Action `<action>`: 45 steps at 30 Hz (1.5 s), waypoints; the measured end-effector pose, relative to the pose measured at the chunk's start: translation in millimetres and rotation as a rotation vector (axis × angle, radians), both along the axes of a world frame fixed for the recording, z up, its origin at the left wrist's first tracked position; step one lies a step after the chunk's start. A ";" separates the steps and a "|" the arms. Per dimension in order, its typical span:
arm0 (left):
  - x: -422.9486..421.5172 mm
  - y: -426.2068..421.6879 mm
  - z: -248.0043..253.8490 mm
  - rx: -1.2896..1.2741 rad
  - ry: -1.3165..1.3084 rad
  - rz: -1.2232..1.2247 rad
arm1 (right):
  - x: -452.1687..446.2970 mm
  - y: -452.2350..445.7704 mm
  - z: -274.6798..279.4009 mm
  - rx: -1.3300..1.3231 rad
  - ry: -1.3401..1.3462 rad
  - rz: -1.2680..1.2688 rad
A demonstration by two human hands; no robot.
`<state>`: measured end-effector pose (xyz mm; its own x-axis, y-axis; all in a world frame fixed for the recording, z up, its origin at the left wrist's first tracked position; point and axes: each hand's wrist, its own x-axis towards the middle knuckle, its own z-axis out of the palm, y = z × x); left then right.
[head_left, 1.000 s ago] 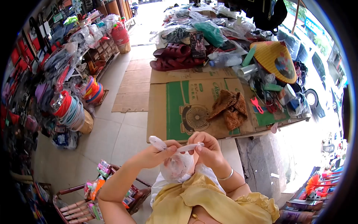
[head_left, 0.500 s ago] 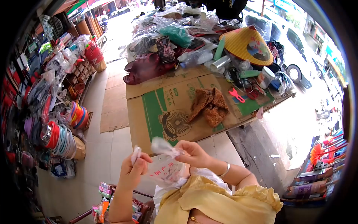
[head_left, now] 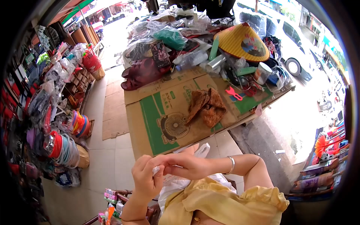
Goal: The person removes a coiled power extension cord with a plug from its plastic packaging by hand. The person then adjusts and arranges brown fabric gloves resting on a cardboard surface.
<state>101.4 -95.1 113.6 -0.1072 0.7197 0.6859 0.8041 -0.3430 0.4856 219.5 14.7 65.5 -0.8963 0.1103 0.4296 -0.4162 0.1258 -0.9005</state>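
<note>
In front of my lap, my left hand (head_left: 145,178) is closed around a white twist of a thin plastic bag (head_left: 155,170). My right hand (head_left: 186,165), with a silver bangle at the wrist, reaches across so that its fingertips meet the left hand. Its fingers are curled together on the bag, though the exact grip is partly hidden. A loose loop of the bag sticks up behind the right hand, and more of it hangs below the hands. Beyond them, a crumpled brown fuzzy cloth (head_left: 207,108) lies on the cardboard (head_left: 150,127) covering the table.
A pink-red plastic tool (head_left: 234,93) lies right of the cloth. Farther back are maroon sandals (head_left: 140,75), a yellow conical hat (head_left: 240,41), a white cup (head_left: 262,72) and heaped plastic-wrapped goods. Shelves of goods and a hose coil (head_left: 67,150) stand at left.
My hands have come together from apart, the right moving left onto the left hand. The bag's loose end has swung behind the right hand. The view has shifted slightly.
</note>
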 end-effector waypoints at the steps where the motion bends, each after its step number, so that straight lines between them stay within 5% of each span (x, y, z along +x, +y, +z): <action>1: 1.5 -0.8 3.5 -0.040 0.017 -0.005 | -3.7 -0.9 -5.8 -0.071 -0.038 -0.028; 3: 6.9 -1.4 3.9 -0.100 -0.082 -0.017 | -3.7 -0.2 -19.5 -0.003 -0.060 -0.043; 6: 15.8 4.7 -6.3 -0.144 -0.163 -0.092 | -15.0 6.2 -63.3 0.737 -0.087 -0.104; 8: 25.4 7.7 -10.6 -0.198 -0.105 -0.198 | -6.0 8.9 -73.3 0.725 -0.279 -0.045; 10: 39.7 13.0 -22.6 -0.212 -0.094 -0.273 | -13.6 12.2 -165.8 0.781 -0.563 0.032; 18: 67.6 22.7 -54.7 -0.254 -0.190 -0.496 | -6.5 -1.4 -115.4 0.636 -0.439 0.077; 20: 54.4 11.6 -44.2 -0.466 -0.289 -0.411 | -7.6 -1.1 -115.9 0.619 -0.438 0.088; 24: -4.4 -17.6 -83.0 -0.254 -0.117 -0.019 | -3.6 1.8 -119.5 0.592 -0.463 0.116; 27: -29.1 -49.5 -124.5 -0.301 -0.314 0.236 | -4.2 2.3 -122.8 0.570 -0.486 0.128; 29: -27.3 -60.8 -148.0 -0.228 -0.947 0.280 | -2.0 -1.1 -119.9 0.568 -0.482 0.128; 34: -13.1 -70.0 -180.1 -0.337 -1.340 -0.133 | -3.0 1.9 -115.3 0.538 -0.492 0.128; 41: -28.2 -75.8 -154.6 -0.330 -1.142 0.092 | 18.6 18.0 -93.5 0.390 -0.528 0.153; 43: -34.3 -69.7 -132.5 0.061 -1.493 0.226 | 32.2 28.8 -82.3 0.296 -0.544 0.192; 45: -46.2 -59.4 -87.7 0.150 -1.593 0.373 | 49.2 40.3 -73.4 0.165 -0.577 0.231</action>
<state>55.2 -154.5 26.0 -0.8728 0.4348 -0.2220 -0.3993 -0.3743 0.8369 268.7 55.0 -7.9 -0.9811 -0.1400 -0.1336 0.0962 0.2464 -0.9644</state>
